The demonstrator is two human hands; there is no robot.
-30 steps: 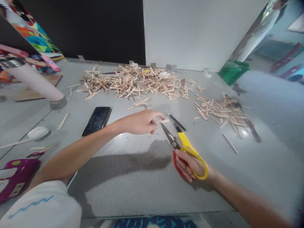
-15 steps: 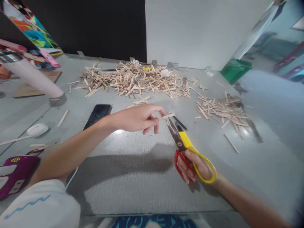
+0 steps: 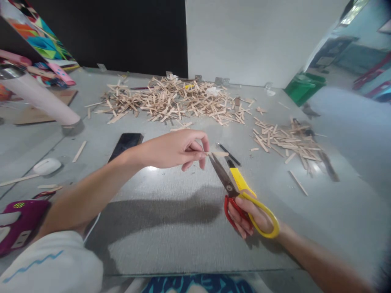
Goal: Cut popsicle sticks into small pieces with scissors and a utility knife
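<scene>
Between thumb and fingertips, my left hand (image 3: 186, 150) pinches a thin wooden stick (image 3: 220, 154) that points right. My right hand (image 3: 247, 213) is wrapped in the handles of a pair of scissors (image 3: 224, 177), one loop red and one yellow. The tips of the blades meet the stick close to my left fingertips. Beneath the scissors lies a yellow utility knife (image 3: 240, 179), partly covered by them. A dark pen-like tool (image 3: 229, 154) rests on the table just beyond the stick.
A large heap of wooden sticks (image 3: 171, 101) lies along the back, with a smaller pile (image 3: 284, 136) at the right. On the left are a phone (image 3: 126, 144), a pale pink tumbler (image 3: 42, 95), a white earbud case (image 3: 47, 166) and a purple device (image 3: 23, 224). A green bin (image 3: 305, 87) stands back right.
My left hand has turned the stick from slanting upward to nearly level. The scissor blades have drawn closer together around it, near my left fingertips.
</scene>
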